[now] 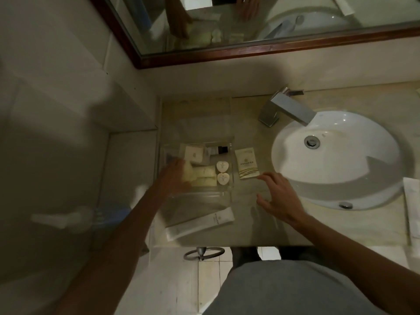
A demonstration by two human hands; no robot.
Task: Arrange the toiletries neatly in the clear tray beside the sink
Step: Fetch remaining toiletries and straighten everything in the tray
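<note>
Long packet, diagonal, near-left to far-right.

Clear plastic tray — glossy (sink too)

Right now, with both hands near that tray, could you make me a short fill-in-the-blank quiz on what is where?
1. The two heart-shaped soaps lie inside the clear ____.
2. The sachet lies on the counter between the tray and the ____.
3. The long white tube lies ____ the tray, at its near edge.
4. The ____ hand hovers open over the counter, while the left hand reaches into the tray.

Missing words: tray; sink; outside; right
</note>
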